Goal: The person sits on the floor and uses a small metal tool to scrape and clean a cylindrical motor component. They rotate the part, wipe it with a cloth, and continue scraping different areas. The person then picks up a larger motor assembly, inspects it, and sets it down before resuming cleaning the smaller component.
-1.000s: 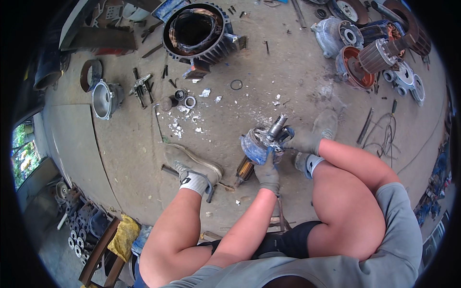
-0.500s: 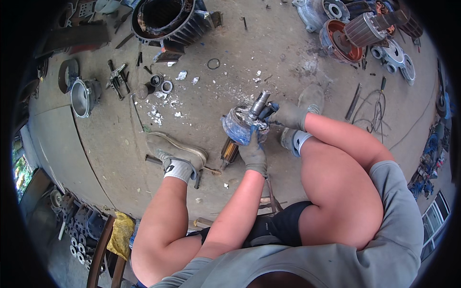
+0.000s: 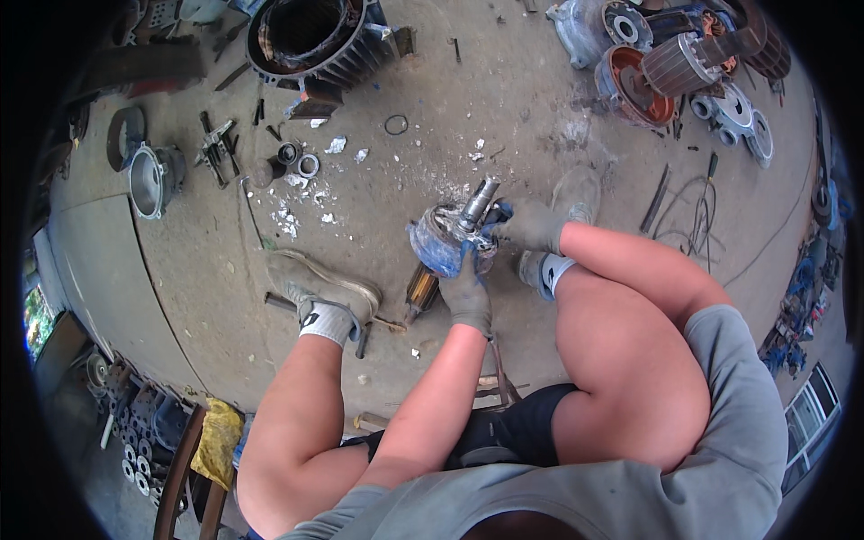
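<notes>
Between my shoes stands a motor rotor with a steel shaft (image 3: 480,202) sticking up and a coppery-dark body (image 3: 422,290) below. A blue and silver end cover (image 3: 436,241) sits around the shaft. My left hand (image 3: 466,299), in a grey glove, is closed on the near side of this cover, a blue-stained finger stretched up along it. My right hand (image 3: 529,225), gloved too, has its dark-tipped fingers curled beside the shaft, at the cover's right side. What those fingers pinch, if anything, is hidden.
A finned motor housing (image 3: 310,45) stands far left. Nearer lie a bowl-shaped end cover (image 3: 151,180), a puller (image 3: 216,148) and metal rings (image 3: 308,166). Another rotor (image 3: 675,67) rests in an orange cover (image 3: 633,88) far right, near a cable loop (image 3: 700,216). White flakes litter the concrete floor.
The whole view has shifted slightly. Both hands stay at the end cover, and the shaft leans a little more to the right.
</notes>
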{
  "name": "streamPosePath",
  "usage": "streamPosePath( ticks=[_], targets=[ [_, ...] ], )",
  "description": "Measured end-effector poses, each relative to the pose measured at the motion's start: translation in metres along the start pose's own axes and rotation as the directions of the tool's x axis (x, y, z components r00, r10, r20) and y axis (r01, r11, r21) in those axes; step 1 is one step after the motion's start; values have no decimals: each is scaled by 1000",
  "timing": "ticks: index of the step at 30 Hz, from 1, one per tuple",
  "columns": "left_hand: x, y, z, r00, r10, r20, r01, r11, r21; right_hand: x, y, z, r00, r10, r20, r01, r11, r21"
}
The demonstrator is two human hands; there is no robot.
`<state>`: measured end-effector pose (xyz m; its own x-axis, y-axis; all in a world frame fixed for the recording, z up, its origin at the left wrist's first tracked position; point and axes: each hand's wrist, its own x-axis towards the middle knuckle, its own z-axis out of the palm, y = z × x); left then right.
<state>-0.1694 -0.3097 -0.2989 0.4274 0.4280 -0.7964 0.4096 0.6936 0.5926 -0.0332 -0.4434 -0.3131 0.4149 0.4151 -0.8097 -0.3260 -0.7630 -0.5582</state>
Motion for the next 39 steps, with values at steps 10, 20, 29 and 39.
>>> streamPosePath(
  ticks=[10,20,29,39],
  targets=[
    [1,-2,-6,999,21,35,-25,991,132,39,18,-51,854,214,-474,-27,928,370],
    [11,-20,-14,996,75,45,-80,988,130,88,-51,-144,876,-24,-481,255,871,419],
    [12,-15,-16,998,34,43,-39,993,112,-25,108,-99,689,183,-701,36,958,285],
    [15,59,-76,982,-104,158,47,942,333,-94,184,-29,478,331,-814,245,840,485]
  ],
)
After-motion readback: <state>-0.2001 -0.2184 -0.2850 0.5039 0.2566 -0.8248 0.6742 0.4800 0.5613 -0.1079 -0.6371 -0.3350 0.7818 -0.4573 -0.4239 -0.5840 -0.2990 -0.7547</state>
